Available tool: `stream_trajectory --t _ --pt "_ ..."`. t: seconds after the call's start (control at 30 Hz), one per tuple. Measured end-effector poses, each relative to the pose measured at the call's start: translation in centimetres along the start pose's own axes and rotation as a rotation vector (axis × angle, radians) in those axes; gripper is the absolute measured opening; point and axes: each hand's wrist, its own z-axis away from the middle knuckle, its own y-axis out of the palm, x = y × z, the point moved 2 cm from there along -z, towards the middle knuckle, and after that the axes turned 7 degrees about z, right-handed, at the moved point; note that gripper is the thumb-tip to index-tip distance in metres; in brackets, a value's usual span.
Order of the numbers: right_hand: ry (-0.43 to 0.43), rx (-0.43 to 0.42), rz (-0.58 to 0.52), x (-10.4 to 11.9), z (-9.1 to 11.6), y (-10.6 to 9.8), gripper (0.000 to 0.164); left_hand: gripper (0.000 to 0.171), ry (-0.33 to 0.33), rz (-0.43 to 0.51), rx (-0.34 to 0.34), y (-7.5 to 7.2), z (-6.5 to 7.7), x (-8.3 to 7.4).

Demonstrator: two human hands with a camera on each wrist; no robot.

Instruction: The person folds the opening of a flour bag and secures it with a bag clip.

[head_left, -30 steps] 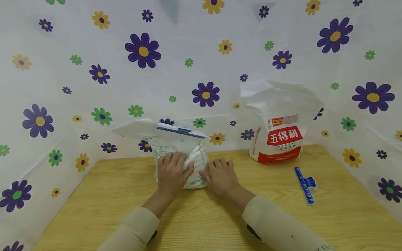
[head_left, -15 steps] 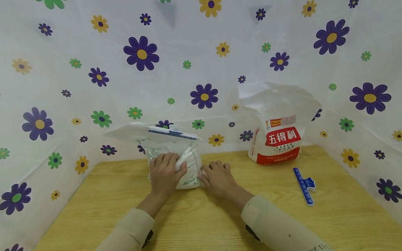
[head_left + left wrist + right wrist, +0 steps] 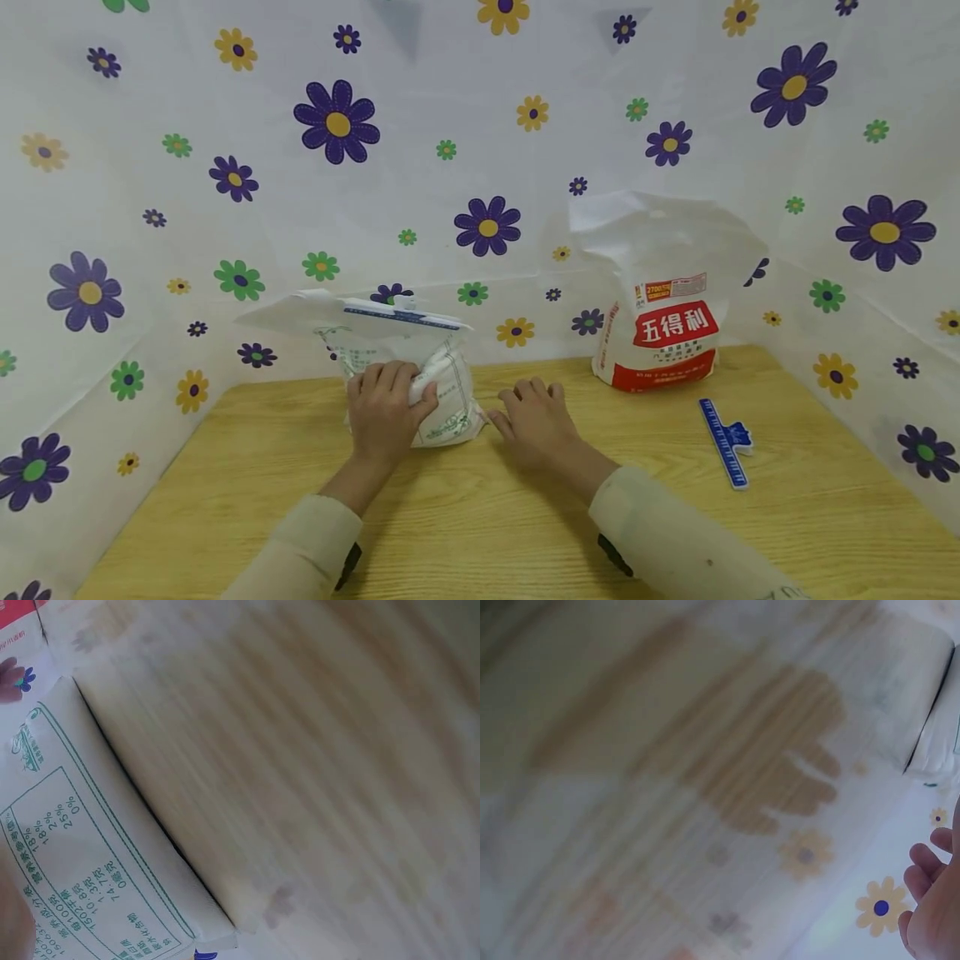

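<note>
Now I have the left grip clamped on the white bag, left of centre toward the worktop's far edge; the right grip, thumb and fingers apart, sits just right of it.

Red-labelled bag and blue clip on wooden table, flowered sheet behind.

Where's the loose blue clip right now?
In the head view, the loose blue clip lies on the table toward the right, in front of the red-labelled bag and right of the right hand.
</note>
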Motion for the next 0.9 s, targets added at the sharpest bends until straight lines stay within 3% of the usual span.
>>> stream_trajectory --t 0.2,0.47,0.77,0.9 --pt "0.019 -0.007 0.006 -1.2 0.4 -0.1 0.052 0.035 -0.005 0.002 -0.007 -0.1 0.1 0.5" --pt "0.039 -0.012 0.035 -3.1 0.9 0.1 0.051 0.038 -0.032 -0.012 0.032 -0.3 0.3 1.3" --pt "0.073 -0.025 0.037 -6.4 1.8 0.2 0.045 0.036 -0.04 -0.002 0.005 -0.4 0.4 2.3" --pt "0.108 -0.016 0.038 -8.1 2.5 0.0 0.046 0.037 -0.053 -0.014 0.026 -0.4 0.4 2.7"
